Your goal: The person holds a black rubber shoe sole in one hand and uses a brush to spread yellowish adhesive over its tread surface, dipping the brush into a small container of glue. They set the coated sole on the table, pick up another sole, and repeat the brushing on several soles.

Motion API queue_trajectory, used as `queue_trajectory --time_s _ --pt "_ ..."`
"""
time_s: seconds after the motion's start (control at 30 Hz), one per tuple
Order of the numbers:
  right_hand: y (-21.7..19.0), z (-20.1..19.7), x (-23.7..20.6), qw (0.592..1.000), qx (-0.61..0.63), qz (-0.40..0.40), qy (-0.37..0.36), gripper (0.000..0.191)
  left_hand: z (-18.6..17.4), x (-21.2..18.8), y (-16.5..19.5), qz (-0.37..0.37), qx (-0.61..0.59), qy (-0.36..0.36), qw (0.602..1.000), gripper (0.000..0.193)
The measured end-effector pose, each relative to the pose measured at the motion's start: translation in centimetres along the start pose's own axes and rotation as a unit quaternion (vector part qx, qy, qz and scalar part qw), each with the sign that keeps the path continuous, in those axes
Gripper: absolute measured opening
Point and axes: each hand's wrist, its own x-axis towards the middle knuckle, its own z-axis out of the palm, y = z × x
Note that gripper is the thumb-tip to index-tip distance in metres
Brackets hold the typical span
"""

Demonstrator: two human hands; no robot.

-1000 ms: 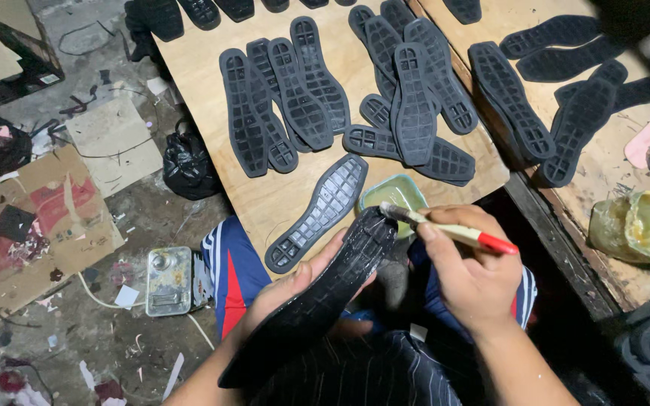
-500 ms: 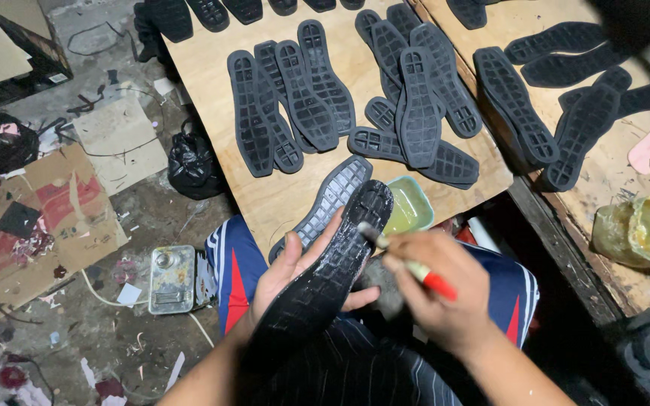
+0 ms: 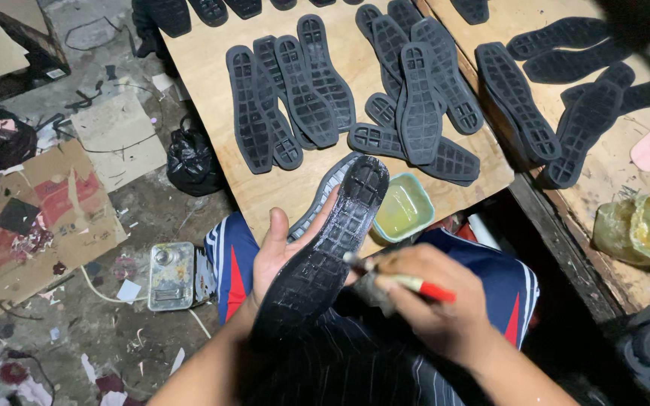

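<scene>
I see my left hand (image 3: 283, 259) closed in a grip around a black rubber shoe sole (image 3: 325, 252), palm under it and thumb up along its left edge, the tread side facing up and its rounded end pointing toward the tabletop (image 3: 212, 98). My right hand (image 3: 430, 312), just right of the sole, is clamped on a brush with a red handle (image 3: 408, 282), whose tip touches the sole's right edge near its middle. Just beyond the sole's far end sits a small green tub (image 3: 404, 210) of yellowish liquid at the tabletop's near edge, and a grey sole (image 3: 325, 192) lies partly under the held one. Farther beyond the sole, many dark soles (image 3: 302, 90) lie spread and overlapped on the tabletop. Left of the sole, on the floor, stands a small metal tin (image 3: 171, 274).
</scene>
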Motion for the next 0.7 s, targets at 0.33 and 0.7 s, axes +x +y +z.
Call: queue_trajectory --time_s 0.33,0.7 --pt "1.4 -0.1 -0.6 0.998 -0.028 -0.013 0.046 0.020 -1.1 1.6 0.3 0.028 -0.071 -0.004 0.997 0.095" --pt "7.6 -1.8 -4.8 0.964 0.099 0.211 0.125 0.024 0.0 3.0 1.4 0.081 -0.028 0.054 0.995 0.096"
